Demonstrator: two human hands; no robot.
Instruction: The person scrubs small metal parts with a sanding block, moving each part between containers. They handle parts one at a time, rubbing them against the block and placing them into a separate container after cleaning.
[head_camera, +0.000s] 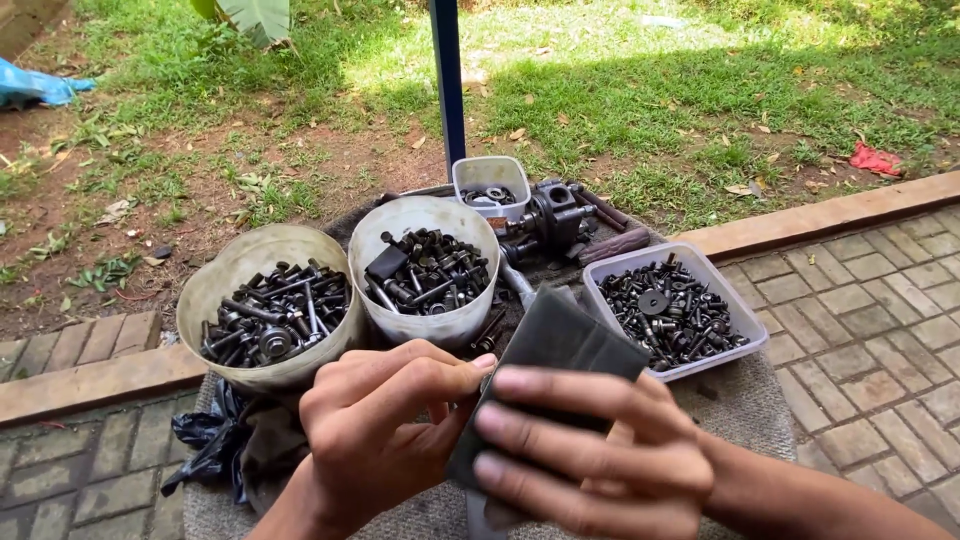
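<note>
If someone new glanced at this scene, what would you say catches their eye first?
Probably the two hands at the bottom centre: the right hand holds a dark folded sheet that the left hand pinches. Behind them, two round tubs and a rectangular tray brim with dark bolts and washers.

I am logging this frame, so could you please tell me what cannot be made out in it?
- Head view: whatever the left hand pinches; its fingers and the dark sheet cover it.
- Head view: right hand palm side, hidden behind the sheet.
- Head view: small square tub contents, too small to identify.
- Head view: lower end of the sheet, cut off by the bottom edge.
</note>
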